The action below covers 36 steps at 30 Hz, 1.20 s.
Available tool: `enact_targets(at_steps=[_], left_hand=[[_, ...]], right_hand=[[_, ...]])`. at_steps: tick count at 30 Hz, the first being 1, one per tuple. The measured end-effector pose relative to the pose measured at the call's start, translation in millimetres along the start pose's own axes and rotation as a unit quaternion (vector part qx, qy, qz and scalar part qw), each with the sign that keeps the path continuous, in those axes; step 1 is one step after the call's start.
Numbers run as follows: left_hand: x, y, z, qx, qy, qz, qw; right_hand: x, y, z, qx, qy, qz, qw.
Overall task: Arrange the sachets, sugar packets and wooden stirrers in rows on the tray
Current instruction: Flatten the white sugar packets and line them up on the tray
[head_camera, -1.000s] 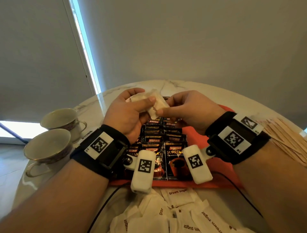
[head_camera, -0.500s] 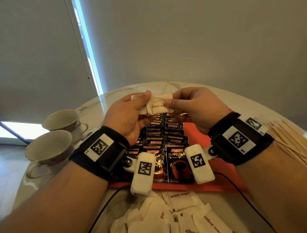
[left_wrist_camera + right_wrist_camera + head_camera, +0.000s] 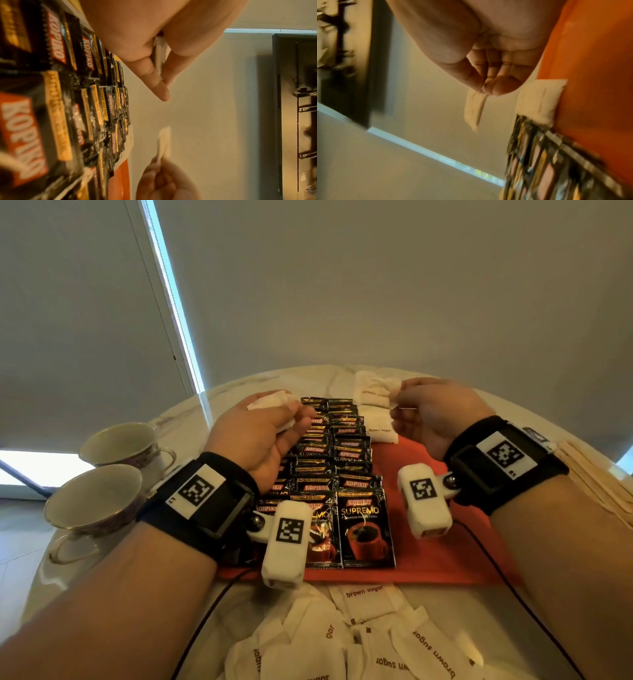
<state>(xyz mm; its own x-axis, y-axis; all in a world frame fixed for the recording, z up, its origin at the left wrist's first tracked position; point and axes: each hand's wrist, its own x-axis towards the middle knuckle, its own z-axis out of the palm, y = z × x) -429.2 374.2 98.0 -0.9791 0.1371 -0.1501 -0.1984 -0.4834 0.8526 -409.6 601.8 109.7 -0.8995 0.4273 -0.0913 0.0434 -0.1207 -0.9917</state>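
With one white paper sugar packet (image 3: 376, 392) pinched in the right hand (image 3: 435, 419) and spare packets (image 3: 270, 402) clutched in the left hand (image 3: 260, 436), it is best laid flat just behind the white packet (image 3: 382, 429) on the orange tray (image 3: 428, 542).

Coffee sachets (image 3: 337, 474) in overlapping rows on tray (image 3: 445, 542), left part. One sugar packet (image 3: 382, 429) right of rows' far end. Loose packets (image 3: 363, 642) before tray, cups (image 3: 99, 481) left, stirrers (image 3: 596, 477) right.

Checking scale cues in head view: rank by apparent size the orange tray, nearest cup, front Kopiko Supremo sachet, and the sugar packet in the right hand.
1. orange tray
2. nearest cup
3. front Kopiko Supremo sachet
4. sugar packet pinched by the right hand, partly hidden and farther off, so unsure
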Motion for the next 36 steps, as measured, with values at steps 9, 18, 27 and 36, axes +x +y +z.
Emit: enact_targets(at_steps=[9,18,27,36], left_hand=[[-0.4,2.6,1.9,-0.013,0.003,-0.001,1.000],[-0.5,4.3,2.0,-0.002,0.002,-0.002,1.000],[-0.4,5.5,1.4,0.001,-0.003,0.001,1.000],[-4.3,4.3,3.0,-0.060,-0.029,-0.028,0.997]], right_hand=[[28.3,33.5,-33.1,-0.161,0.069,0.151,0.973],[23.0,19.2,-18.7,-0.296,0.050,0.139,0.944],[21.5,15.5,-16.7,-0.300,0.049,0.154,0.940],[4.1,17.0,-1.5,-0.193,-0.027,0.157,0.968]])
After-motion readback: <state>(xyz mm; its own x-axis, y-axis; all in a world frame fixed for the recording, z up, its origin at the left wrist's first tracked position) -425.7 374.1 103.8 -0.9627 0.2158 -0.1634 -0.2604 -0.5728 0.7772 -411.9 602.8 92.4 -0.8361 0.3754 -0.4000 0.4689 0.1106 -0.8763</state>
